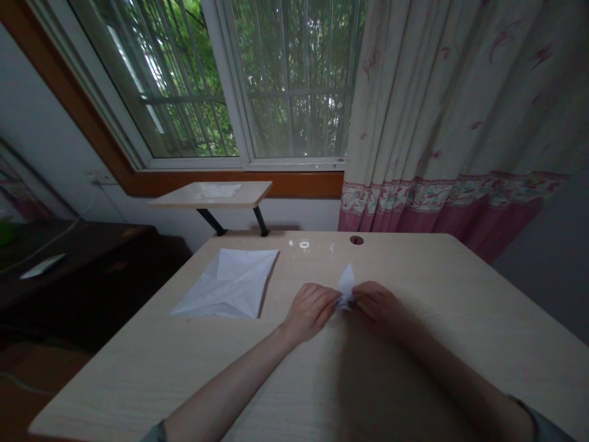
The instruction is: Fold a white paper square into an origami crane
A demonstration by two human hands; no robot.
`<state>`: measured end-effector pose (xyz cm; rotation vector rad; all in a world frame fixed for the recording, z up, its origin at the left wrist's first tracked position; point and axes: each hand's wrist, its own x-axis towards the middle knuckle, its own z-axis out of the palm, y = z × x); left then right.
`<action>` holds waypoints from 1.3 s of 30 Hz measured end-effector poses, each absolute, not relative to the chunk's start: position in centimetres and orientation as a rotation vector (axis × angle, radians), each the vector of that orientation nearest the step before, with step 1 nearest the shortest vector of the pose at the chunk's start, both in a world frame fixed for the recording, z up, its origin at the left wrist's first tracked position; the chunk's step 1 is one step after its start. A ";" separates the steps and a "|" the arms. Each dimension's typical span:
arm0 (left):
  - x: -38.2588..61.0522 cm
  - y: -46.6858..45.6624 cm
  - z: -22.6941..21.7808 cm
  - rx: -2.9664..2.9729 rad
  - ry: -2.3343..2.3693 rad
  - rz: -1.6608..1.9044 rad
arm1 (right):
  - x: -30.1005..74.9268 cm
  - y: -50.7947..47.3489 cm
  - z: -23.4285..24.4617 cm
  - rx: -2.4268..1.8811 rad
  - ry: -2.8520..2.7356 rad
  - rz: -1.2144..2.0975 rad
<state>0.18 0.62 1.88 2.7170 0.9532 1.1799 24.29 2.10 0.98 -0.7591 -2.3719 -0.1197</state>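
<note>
A small folded white paper [346,281] is between my two hands, its pointed tip facing the window. My left hand [313,308] pinches its lower left side. On the lower right side, the fingers of my right hand [377,306] are closed on the same paper. The paper's lower end looks creased and partly spread, and my fingertips hide some of it. To the left lies a larger creased white sheet [237,283], flat on the light wooden table [276,374], with neither hand touching it.
A small raised shelf [179,196] with a white paper [219,191] on it stands at the table's back left. A round cable hole [356,240] is near the back edge. Behind are a barred window and a patterned curtain [442,123]. A dark cabinet [92,258] stands left.
</note>
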 end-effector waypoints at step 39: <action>19.5 10.2 1.8 1.992 1.382 1.273 | 33.5 8.0 -3.3 -1.500 -1.606 -0.567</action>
